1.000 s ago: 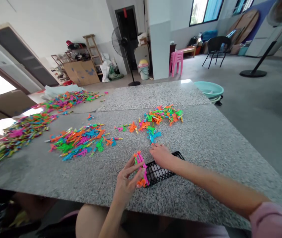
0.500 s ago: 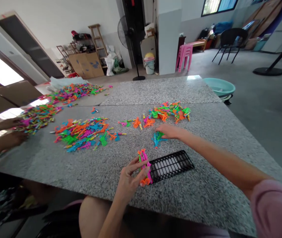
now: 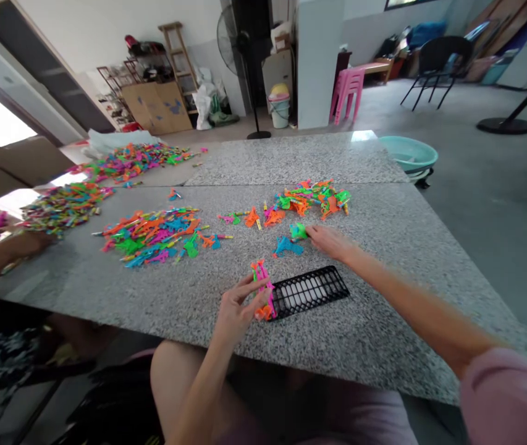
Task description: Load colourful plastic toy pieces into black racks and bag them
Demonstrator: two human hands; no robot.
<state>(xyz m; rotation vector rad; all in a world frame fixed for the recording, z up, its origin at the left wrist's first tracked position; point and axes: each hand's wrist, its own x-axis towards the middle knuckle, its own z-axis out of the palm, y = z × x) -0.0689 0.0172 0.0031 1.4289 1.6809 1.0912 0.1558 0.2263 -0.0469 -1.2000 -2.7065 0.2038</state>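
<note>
My right hand [image 3: 330, 241] pinches the end of a small green toy gun [image 3: 298, 231] just above or on the granite table. A blue toy gun [image 3: 288, 246] lies flat below and left of it, apart from my fingers. My left hand [image 3: 238, 309] has its fingers closed over pink sticks [image 3: 261, 271] with orange cup-like ends, which look like toy suction darts; some green shows beside them. They sit at the left end of a black mesh basket [image 3: 312, 292], whose lattice is towards me.
Toy guns in mixed colours form a pile [image 3: 314, 199] beyond my right hand and another pile [image 3: 156, 238] to the left. Larger heaps [image 3: 66, 207] lie farther left, near a co-worker's hands [image 3: 26, 244]. The granite table [image 3: 383, 296] has its right edge beside a turquoise basin [image 3: 409, 152].
My right hand has drawn the green toy gun away from the blue one, which now lies alone. My left hand stays at the basket's end. The camera view has shifted slightly.
</note>
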